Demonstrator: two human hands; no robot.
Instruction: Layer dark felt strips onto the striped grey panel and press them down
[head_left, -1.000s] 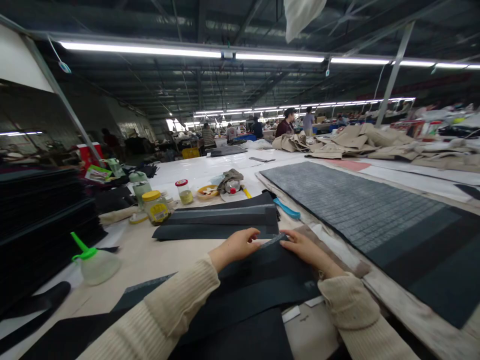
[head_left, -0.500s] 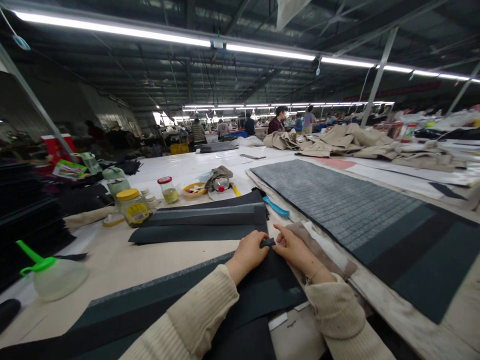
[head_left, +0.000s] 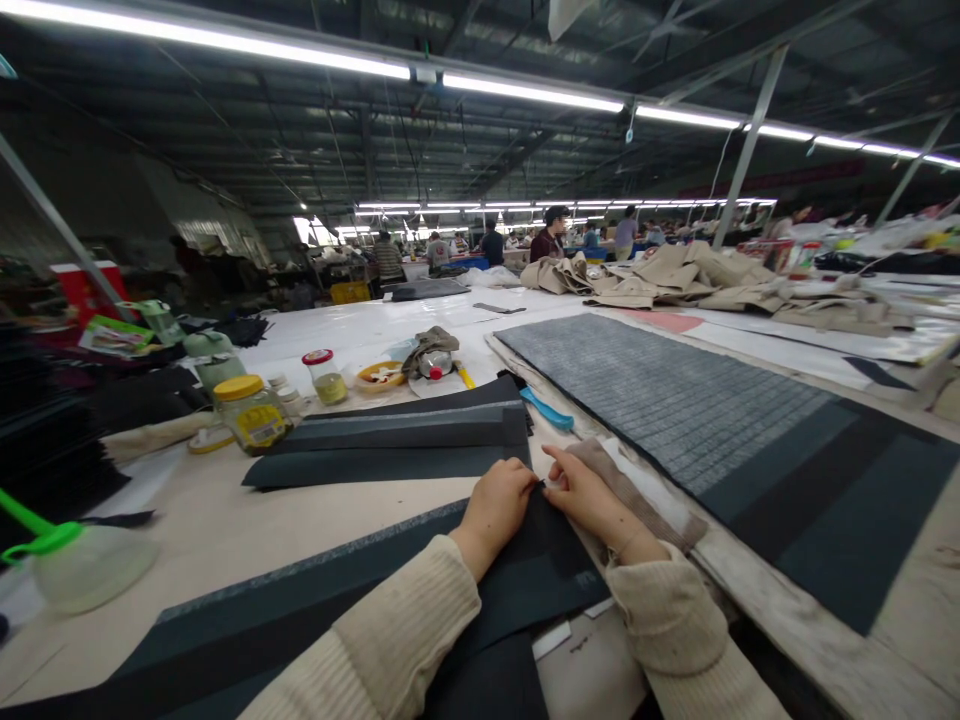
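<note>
My left hand (head_left: 496,508) is closed at the upper right end of a long dark green and black fabric strip (head_left: 300,590), its fingertips pinching a small dark edge. Close beside it, my right hand (head_left: 592,500) has thumb and fingertips at the same edge, with the index finger raised. What the right fingertips hold is too small to make out. Under both wrists lies more dark fabric. Behind my hands rests a stack of dark strips (head_left: 390,465), and a blue tool (head_left: 549,410) lies at its right end.
A large quilted grey and dark panel (head_left: 675,400) covers the right side. Jars (head_left: 251,415), a yellow dish (head_left: 379,376) and a squeeze bottle with a green spout (head_left: 90,570) stand left. Beige fabric (head_left: 675,275) is piled farther back. Several people are in the background.
My left hand has turned slightly over the fabric edge, and less of the small dark piece between my hands shows. The view has shifted a little to the right.
</note>
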